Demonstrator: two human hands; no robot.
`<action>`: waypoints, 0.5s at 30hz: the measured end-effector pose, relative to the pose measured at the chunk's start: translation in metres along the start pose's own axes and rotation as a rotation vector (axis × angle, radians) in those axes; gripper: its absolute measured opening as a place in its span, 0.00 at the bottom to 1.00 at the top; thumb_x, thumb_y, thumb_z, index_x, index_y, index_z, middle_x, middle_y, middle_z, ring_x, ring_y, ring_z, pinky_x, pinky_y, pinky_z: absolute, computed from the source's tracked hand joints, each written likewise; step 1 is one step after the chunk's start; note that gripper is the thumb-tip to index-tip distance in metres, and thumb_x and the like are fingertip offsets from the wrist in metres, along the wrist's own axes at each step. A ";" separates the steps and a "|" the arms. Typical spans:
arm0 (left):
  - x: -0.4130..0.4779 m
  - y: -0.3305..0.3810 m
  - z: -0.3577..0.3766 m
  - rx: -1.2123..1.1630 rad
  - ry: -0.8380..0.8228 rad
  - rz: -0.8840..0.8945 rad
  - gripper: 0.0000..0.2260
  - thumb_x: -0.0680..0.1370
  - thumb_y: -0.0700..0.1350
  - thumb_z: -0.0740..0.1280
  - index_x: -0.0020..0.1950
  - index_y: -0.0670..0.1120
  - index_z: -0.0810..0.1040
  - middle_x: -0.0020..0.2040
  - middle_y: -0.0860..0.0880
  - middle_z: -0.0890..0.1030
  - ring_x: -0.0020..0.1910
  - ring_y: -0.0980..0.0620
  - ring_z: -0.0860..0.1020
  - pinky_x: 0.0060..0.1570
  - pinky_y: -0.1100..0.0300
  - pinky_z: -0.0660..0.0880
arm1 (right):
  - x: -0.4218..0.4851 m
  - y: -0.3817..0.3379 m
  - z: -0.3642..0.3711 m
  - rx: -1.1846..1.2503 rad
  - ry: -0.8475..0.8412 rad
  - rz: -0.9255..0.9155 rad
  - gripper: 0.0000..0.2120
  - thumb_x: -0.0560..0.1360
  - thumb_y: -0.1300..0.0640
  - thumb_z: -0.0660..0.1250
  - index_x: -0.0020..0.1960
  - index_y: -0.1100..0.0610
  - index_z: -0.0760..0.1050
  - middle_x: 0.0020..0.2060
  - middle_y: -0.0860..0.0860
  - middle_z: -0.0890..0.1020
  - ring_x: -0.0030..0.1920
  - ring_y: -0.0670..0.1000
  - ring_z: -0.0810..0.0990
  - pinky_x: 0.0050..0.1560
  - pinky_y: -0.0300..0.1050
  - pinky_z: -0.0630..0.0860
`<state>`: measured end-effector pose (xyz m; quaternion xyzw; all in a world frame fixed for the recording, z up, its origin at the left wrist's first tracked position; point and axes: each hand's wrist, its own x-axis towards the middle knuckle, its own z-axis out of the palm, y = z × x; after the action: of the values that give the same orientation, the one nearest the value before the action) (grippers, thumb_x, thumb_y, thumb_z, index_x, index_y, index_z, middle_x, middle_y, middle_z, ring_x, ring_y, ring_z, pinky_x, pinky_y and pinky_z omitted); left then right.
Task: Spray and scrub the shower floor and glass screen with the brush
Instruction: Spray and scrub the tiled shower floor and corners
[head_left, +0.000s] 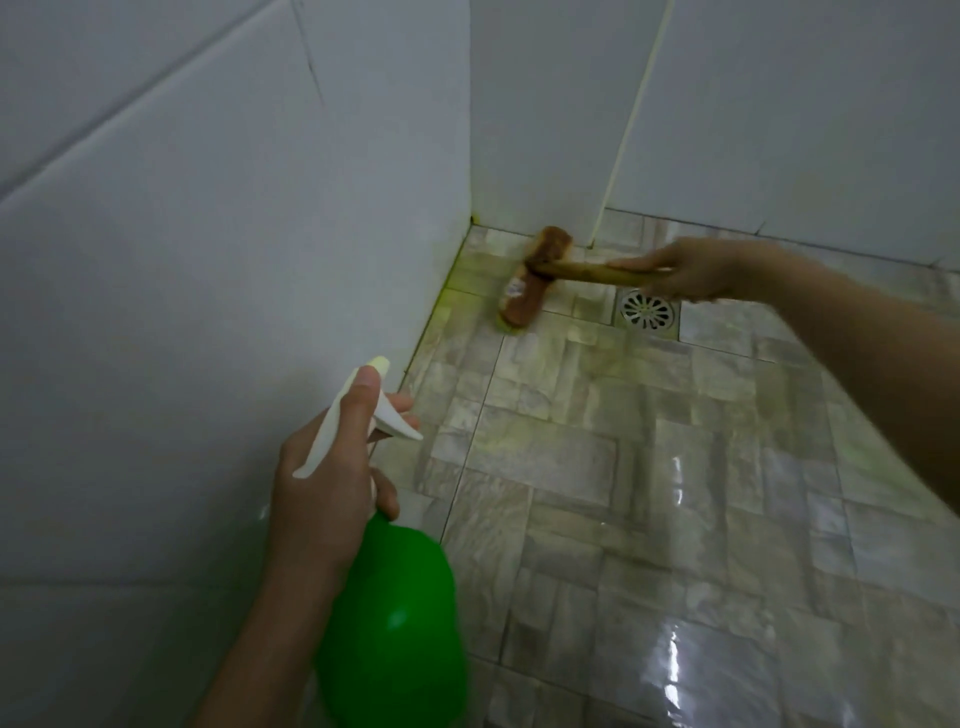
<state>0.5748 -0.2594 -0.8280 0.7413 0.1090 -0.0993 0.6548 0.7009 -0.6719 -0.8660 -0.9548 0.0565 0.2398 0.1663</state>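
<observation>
Both arms reach forward; my left hand (332, 467) grips the green plastic spray bottle (389, 618); my right hand (691, 270) clasps the brown wooden-handled scrubbing brush (535, 280) against the wet tiled floor (649, 493).

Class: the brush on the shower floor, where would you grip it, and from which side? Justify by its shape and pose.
Take the brush by its handle, from the drain side. It sits bristles-down near the corner, leaving only the long handle free; the right hand grips it there.
</observation>
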 end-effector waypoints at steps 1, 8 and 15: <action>0.000 0.000 -0.002 0.000 -0.004 -0.002 0.18 0.73 0.69 0.60 0.38 0.63 0.86 0.48 0.57 0.88 0.20 0.53 0.71 0.32 0.58 0.71 | -0.011 0.013 -0.006 0.048 -0.033 0.053 0.23 0.80 0.52 0.63 0.68 0.29 0.65 0.37 0.51 0.75 0.32 0.49 0.71 0.30 0.41 0.70; -0.004 -0.010 0.001 0.085 -0.012 -0.041 0.23 0.72 0.72 0.60 0.41 0.59 0.87 0.42 0.52 0.87 0.21 0.53 0.72 0.34 0.55 0.73 | 0.048 -0.055 0.020 -0.044 0.113 -0.109 0.24 0.81 0.54 0.61 0.75 0.40 0.61 0.65 0.58 0.73 0.62 0.60 0.73 0.62 0.50 0.66; -0.007 -0.005 0.002 0.002 0.024 -0.016 0.17 0.73 0.69 0.61 0.39 0.64 0.86 0.47 0.55 0.88 0.20 0.54 0.72 0.32 0.60 0.70 | 0.010 -0.060 0.084 -0.009 0.156 -0.420 0.26 0.81 0.56 0.59 0.76 0.43 0.58 0.46 0.55 0.82 0.43 0.49 0.79 0.48 0.42 0.71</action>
<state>0.5670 -0.2607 -0.8307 0.7423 0.1225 -0.0956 0.6518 0.6840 -0.5873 -0.9235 -0.9619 -0.1320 0.1258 0.2035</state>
